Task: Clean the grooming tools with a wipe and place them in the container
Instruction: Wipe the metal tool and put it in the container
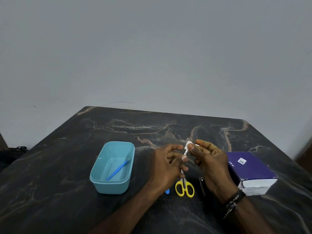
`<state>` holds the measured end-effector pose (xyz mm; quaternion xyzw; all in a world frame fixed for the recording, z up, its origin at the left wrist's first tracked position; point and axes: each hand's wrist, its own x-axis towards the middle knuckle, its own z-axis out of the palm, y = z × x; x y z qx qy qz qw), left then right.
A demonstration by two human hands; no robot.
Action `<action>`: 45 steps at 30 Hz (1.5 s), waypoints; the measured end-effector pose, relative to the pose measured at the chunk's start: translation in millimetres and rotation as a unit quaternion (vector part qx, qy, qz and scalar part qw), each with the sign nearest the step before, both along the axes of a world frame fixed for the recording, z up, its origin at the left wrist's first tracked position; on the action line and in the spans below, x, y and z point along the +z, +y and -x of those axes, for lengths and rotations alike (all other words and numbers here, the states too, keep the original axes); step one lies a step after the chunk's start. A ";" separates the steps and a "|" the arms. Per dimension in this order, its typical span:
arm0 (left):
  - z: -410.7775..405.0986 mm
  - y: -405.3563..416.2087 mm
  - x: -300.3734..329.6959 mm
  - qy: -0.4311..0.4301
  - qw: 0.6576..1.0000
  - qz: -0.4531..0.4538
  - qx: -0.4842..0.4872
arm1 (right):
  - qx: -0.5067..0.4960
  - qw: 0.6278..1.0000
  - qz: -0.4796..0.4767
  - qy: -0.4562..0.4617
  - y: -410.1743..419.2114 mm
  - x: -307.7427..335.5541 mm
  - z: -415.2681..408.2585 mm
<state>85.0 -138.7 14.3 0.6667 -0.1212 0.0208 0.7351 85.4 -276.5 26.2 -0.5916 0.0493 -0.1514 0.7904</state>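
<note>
Dark marbled stone table (118,208), grey wall behind. L hand (166,163) pinches a thin metal tool (185,153); R hand (208,157) pinches a small white wipe (187,145) on its tip. 1 slim blue tool (118,169) lies in the light-blue plastic container (101,183); yellow-handled scissors (184,188) and black clippers (202,184) still on table, prob. uncleaned.

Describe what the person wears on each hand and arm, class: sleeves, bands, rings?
Both forearms are bare, with no sleeves in view. The right hand has dark braided bracelets round its wrist. The left hand shows no band, watch or ring. No gloves on either hand.
</note>
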 end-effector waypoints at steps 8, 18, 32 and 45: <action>3.4 -1.9 0.2 0.000 1.000 -0.022 -0.011 | -0.052 0.997 0.015 -0.046 -7.9 0.0 -1.6; 5.8 0.1 3.1 -0.023 0.997 -0.024 0.073 | 0.044 0.997 0.070 0.000 0.0 -0.3 2.2; 3.8 12.3 16.4 -0.131 0.974 -0.034 0.181 | -0.014 0.998 0.048 -0.030 -1.9 1.2 1.2; 21.2 126.6 82.4 -0.084 0.795 -0.536 0.270 | -0.015 0.998 0.049 -0.040 6.5 4.0 4.9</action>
